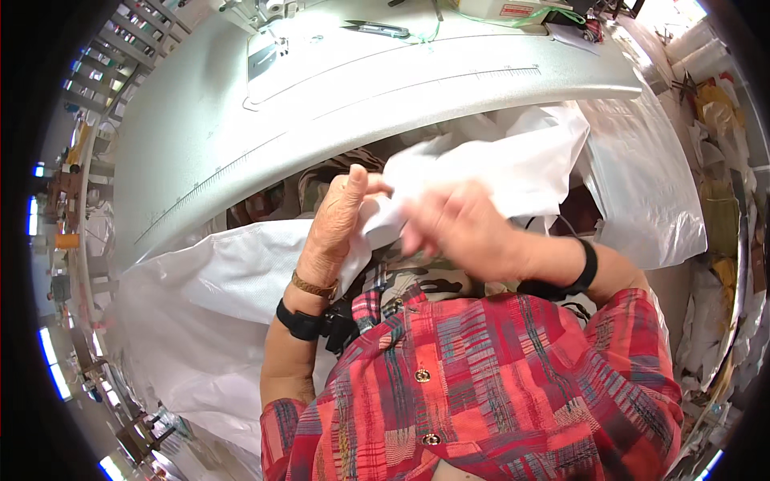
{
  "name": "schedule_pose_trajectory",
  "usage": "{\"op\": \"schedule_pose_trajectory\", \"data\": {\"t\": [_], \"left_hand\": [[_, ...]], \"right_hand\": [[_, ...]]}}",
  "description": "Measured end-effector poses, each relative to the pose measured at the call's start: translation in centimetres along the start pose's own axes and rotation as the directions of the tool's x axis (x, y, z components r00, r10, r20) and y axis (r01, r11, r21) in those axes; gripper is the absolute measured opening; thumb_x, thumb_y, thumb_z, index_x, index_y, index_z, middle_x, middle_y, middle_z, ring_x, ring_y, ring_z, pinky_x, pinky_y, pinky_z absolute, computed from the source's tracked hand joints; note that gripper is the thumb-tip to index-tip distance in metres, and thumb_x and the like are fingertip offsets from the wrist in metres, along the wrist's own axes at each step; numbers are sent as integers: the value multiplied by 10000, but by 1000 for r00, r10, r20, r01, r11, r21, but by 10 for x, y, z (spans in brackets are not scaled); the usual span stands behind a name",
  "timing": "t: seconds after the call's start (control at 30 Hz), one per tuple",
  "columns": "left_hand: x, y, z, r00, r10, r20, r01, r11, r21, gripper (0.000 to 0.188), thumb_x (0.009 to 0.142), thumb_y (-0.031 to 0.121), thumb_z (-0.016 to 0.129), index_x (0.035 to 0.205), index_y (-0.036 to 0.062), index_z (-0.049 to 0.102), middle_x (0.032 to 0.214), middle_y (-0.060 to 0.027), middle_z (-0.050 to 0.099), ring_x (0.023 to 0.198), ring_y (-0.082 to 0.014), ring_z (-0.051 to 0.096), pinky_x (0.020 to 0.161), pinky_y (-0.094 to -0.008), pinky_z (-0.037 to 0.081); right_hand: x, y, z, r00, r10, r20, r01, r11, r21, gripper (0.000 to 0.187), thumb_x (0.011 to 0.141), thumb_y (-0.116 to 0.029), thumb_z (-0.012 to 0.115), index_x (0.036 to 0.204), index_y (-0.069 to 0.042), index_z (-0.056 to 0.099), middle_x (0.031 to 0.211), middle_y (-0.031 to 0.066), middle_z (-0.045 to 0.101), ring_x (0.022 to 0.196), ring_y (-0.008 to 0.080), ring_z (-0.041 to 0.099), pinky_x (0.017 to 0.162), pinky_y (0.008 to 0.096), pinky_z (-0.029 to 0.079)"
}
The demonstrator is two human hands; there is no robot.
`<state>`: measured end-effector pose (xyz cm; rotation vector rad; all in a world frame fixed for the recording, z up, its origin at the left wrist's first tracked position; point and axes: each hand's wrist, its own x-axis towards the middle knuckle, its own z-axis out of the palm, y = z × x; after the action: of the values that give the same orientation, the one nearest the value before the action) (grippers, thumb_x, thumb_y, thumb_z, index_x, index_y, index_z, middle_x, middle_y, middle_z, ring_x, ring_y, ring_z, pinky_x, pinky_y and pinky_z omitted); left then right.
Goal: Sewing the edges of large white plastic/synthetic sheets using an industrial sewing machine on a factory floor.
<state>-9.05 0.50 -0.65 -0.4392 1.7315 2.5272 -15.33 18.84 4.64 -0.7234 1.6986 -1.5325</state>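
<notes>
In front of my body, below the table edge, white woven-looking sheet material [257,256] lies across my lap and runs up between my hands. My left hand [333,220] is closed on a folded part of it, thumb pointing up and fingers curled behind the fold. Close on the right, my right hand [473,232] is at the same fold, its fingers smeared by motion, so their grip is unclear. Another stretch of the white material [537,164] spreads from behind my right hand toward the right.
A pale sewing table [192,136] with ruler markings curves ahead of me. On it are a sewing machine [277,40], thread snips [377,30] and a box [513,8]. Clear plastic sheeting [642,184] hangs at the right. Slatted metal [120,56] stands far left.
</notes>
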Motion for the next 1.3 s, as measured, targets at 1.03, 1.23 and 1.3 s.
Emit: {"op": "schedule_pose_trajectory", "data": {"t": [1.03,1.23,1.3], "left_hand": [[-40,34,49,640,245,728,-765,292,574,167,768,72,657,695,50,508,563,-125,544,530,-321,590,491,-397,457],[-43,41,48,653,324,685,-758,288,585,187,809,103,664,711,58,511,577,-105,512,532,-285,589,476,-381,449],[-49,52,49,598,368,712,-802,262,537,187,797,109,660,706,65,503,582,-101,499,533,-281,584,472,-377,447]], "right_hand": [[-108,238,-195,928,369,-47,-319,725,-610,326,845,-295,616,906,19,681,865,219,683,803,311,660,735,406,490],[-151,184,-198,640,117,-760,-457,853,-253,241,909,-247,630,877,-13,683,723,-40,559,689,63,477,629,264,421],[-181,174,-216,476,-100,-874,-324,904,-280,229,958,-201,557,972,5,655,889,35,624,850,122,540,786,298,441]]}}
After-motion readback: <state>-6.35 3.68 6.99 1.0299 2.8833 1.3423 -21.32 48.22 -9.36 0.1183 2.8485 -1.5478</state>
